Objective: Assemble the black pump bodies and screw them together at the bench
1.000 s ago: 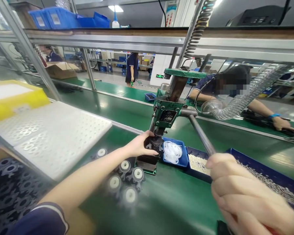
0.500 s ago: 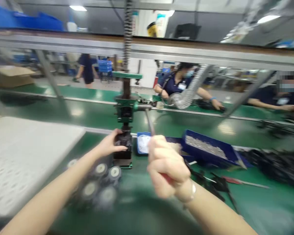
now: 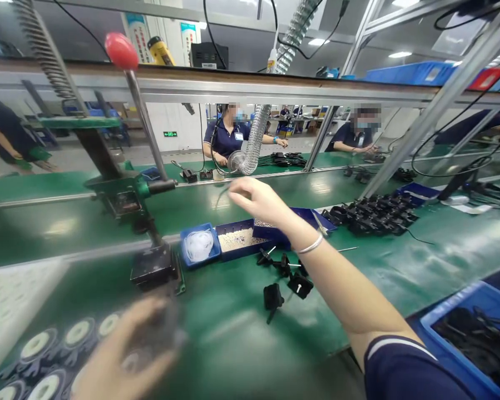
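Note:
My left hand (image 3: 125,350), smeared by motion, is at the lower left with its fingers around a blurred dark plastic part (image 3: 152,333). It is in front of the hand press (image 3: 120,197), whose dark base block (image 3: 154,264) stands on the bench. The press lever with its red ball knob (image 3: 121,51) points up. Away from the lever, my right hand (image 3: 254,197) hangs in the air above the small blue boxes, fingers loosely bent and thumb apart. Round parts with pale rings (image 3: 80,333) lie in rows beside my left hand.
A blue tray of clear rings (image 3: 198,245) and a box of small pale pieces (image 3: 239,239) stand behind loose black parts (image 3: 273,297). Black parts (image 3: 370,214) are heaped at right, near a blue crate (image 3: 454,300). A co-worker (image 3: 229,136) sits across the bench.
The view has turned right. My left hand has left the press base and come nearer with the dark part. My right hand has let go of the lever, which now stands raised.

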A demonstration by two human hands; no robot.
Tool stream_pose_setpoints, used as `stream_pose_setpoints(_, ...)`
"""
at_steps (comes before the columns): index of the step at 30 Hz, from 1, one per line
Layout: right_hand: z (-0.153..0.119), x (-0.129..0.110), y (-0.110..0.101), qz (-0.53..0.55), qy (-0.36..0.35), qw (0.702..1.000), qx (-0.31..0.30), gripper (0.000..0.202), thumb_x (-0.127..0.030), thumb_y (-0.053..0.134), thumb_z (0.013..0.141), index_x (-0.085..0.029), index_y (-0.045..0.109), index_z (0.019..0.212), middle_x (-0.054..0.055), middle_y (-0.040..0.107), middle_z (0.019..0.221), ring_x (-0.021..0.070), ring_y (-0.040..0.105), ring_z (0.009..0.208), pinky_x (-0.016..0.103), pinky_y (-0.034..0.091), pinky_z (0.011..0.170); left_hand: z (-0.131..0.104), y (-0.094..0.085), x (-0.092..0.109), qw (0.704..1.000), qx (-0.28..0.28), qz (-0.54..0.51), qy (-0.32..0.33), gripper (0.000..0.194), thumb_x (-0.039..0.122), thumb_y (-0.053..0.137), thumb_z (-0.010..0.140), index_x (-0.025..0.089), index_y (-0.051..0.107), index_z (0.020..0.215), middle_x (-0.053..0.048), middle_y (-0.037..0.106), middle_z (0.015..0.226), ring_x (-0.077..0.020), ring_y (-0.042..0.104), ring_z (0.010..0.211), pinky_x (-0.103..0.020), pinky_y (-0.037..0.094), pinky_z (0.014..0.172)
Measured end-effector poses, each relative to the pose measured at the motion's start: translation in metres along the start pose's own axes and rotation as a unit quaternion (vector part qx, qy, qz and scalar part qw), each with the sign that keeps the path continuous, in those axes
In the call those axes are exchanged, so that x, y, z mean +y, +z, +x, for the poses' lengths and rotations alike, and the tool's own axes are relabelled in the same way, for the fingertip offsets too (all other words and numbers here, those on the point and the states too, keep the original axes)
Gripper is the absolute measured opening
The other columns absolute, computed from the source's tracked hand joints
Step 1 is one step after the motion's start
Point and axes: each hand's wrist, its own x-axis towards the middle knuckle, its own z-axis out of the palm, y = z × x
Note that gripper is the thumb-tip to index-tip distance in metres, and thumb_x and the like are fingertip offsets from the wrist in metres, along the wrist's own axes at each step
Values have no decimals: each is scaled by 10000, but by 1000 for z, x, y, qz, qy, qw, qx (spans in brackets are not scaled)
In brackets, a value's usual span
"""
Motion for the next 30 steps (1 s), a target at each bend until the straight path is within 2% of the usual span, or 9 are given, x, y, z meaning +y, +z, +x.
stream_pose_setpoints(2, -3, 54, 4, -48, 84, 993, -71, 195, -317, 560, 964, -164, 681, 977, 88, 680, 1101, 201, 641, 1030, 348, 501, 957, -29, 33, 11, 995, -68, -52, 42, 492, 466, 764, 701, 315, 623, 1147, -51, 691, 1221, -315, 665, 1136, -436, 585, 946)
stream_pose_setpoints(4, -9, 98, 13, -81, 144, 979, -121, 204, -332, 594, 951, -175, 657, 1066, 80, 659, 1133, 192, 644, 984, 380, 542, 880, -44, 69, 20, 988, -110, -99, 48, 425, 337, 739, 739, 297, 645, 1152, -83, 677, 1252, -307, 651, 1167, -421, 562, 984)
stream_pose_setpoints(7, -17, 140, 30, -111, 190, 962, -164, 282, -353, 590, 955, -186, 612, 1182, 82, 619, 1214, 201, 633, 1016, 398, 553, 866, -45, 114, 24, 983, -141, -115, 19, 458, 235, 723, 749, 274, 623, 1194, -112, 633, 1316, -312, 621, 1217, -447, 544, 1000)
stream_pose_setpoints(9, -19, 156, 40, -118, 202, 957, -172, 292, -356, 589, 954, -186, 610, 1190, 83, 613, 1227, 211, 628, 1035, 405, 548, 880, -41, 130, 20, 982, -142, -124, 33, 489, 207, 724, 744, 266, 599, 1214, -139, 591, 1365, -330, 590, 1256, -484, 525, 1012)
stream_pose_setpoints(15, -22, 179, 52, -85, 235, 955, -158, 285, -362, 584, 956, -177, 617, 1170, 76, 626, 1199, 206, 634, 1013, 405, 551, 870, -35, 138, 6, 970, -104, -182, 120, 515, 220, 653, 808, 263, 474, 1289, -201, 514, 1397, -337, 545, 1299, -497, 510, 1016)
stream_pose_setpoints(22, -23, 184, 50, 1, 281, 950, -135, 289, -363, 586, 956, -157, 616, 1157, 75, 642, 1142, 188, 649, 947, 374, 568, 813, -35, 144, 5, 965, -107, -165, 171, 639, 125, 618, 787, 286, 361, 1349, -187, 496, 1374, -305, 568, 1272, -439, 532, 985)
stream_pose_setpoints(25, -21, 180, 43, 29, 287, 951, -110, 263, -350, 591, 957, -141, 624, 1113, 62, 664, 1056, 159, 660, 862, 342, 575, 760, -35, 147, 5, 969, -81, -144, 184, 650, 132, 620, 786, 274, 346, 1358, -197, 495, 1362, -312, 586, 1247, -435, 554, 943)
stream_pose_setpoints(27, -22, 171, 36, 40, 282, 955, -84, 213, -314, 605, 946, -117, 641, 1019, 62, 694, 940, 141, 667, 769, 302, 568, 721, -34, 145, 7, 970, -90, -129, 184, 632, 130, 616, 802, 264, 338, 1353, -205, 490, 1361, -308, 590, 1242, -438, 556, 941)
stream_pose_setpoints(30, -31, 143, 27, 64, 252, 964, -57, 161, -284, 630, 911, -127, 637, 875, 72, 725, 787, 142, 679, 671, 248, 545, 661, -30, 139, 11, 970, -103, -119, 185, 617, 138, 632, 813, 251, 332, 1340, -207, 488, 1350, -303, 591, 1238, -435, 557, 940)
